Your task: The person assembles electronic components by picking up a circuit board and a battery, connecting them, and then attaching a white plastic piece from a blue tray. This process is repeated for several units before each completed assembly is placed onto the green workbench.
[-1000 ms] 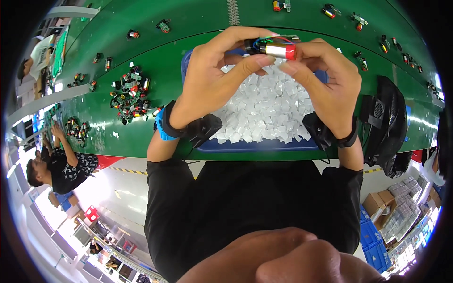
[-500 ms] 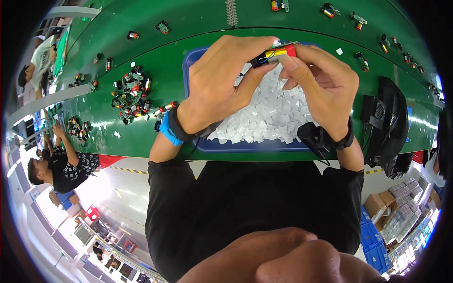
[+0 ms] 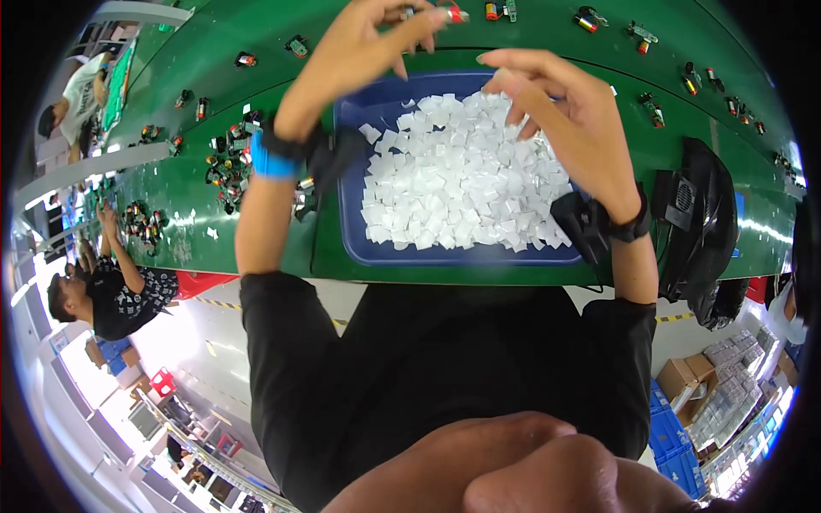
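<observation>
My left hand reaches over the far rim of the blue tray, its fingers closed around a small battery with a circuit board. The battery's red end shows past the fingertips; the rest is mostly hidden and blurred. Over the right side of the tray hovers my right hand, with thumb and fingers apart and nothing between them. Below both hands is the blue tray, filled with a loose heap of small white square pieces. Each wrist wears a black strap with a black device; the left also has a blue band.
Left of the tray lies a pile of battery assemblies, partly behind my left forearm. More assemblies are scattered along the green table's far side. A black bag and a black box-shaped device sit at right. A co-worker works at far left.
My left hand has moved away and to the left with the battery assembly, beyond the tray. My right hand has let go of it and stays over the tray, uncovering more white pieces.
</observation>
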